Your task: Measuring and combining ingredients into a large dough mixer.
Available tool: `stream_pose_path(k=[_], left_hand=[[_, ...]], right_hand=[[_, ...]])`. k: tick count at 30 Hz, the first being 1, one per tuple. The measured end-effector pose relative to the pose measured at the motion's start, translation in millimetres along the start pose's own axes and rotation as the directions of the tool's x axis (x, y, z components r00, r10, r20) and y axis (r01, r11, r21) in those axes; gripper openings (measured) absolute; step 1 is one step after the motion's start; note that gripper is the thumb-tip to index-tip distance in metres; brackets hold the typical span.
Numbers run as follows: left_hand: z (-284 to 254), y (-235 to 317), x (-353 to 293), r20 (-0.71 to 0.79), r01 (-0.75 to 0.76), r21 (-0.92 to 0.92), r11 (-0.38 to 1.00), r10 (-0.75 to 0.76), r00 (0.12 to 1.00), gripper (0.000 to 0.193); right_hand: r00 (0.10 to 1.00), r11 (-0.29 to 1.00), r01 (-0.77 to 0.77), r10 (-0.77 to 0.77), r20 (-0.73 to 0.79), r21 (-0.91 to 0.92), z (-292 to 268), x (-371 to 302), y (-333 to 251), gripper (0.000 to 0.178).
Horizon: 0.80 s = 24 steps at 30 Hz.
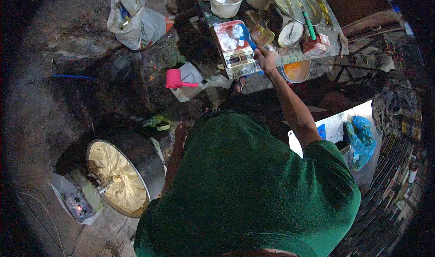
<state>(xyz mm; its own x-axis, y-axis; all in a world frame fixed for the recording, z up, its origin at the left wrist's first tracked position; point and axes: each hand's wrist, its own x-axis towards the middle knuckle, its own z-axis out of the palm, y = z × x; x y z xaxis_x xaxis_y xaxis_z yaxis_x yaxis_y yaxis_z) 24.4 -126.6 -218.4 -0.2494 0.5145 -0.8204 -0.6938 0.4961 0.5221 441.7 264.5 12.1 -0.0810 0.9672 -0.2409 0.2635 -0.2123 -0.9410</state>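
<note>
While right hand [265,60] reaches up to scale [240,57] at table [333,39] edge, fingers curl on its corner, likely steadying it; red tray [230,35] of white lumps sits on top. Left hand [180,132] hangs low beside mixer bowl [124,177] of pale batter; grip unclear.

Makeshift food workshop, batter mixer [118,177], kitchen scale [239,57]
</note>
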Motion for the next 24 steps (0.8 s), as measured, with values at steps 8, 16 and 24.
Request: stream_pose_path(k=[8,16,24], left_hand=[[-0.8,1.1,15.9,0.313,0.138,-0.324,0.936,-0.031,0.949,0.030],[0.3,1.4,7.2,0.272,-0.141,0.036,0.989,0.126,0.954,0.031],[24.0,29.8,-19.3,-0.006,0.089,0.387,0.918,-0.094,0.996,0.037]], right_hand=[[0.995,0.960,0.035,-0.008,-0.100,0.276,-12.2,8.5,23.4,0.018],[0.980,0.959,-0.144,0.172,-0.100,0.245,-28.9,7.0,13.1,0.019],[0.991,0.968,-0.119,0.128,-0.027,0.223,-21.9,-0.1,-1.8,0.016]])
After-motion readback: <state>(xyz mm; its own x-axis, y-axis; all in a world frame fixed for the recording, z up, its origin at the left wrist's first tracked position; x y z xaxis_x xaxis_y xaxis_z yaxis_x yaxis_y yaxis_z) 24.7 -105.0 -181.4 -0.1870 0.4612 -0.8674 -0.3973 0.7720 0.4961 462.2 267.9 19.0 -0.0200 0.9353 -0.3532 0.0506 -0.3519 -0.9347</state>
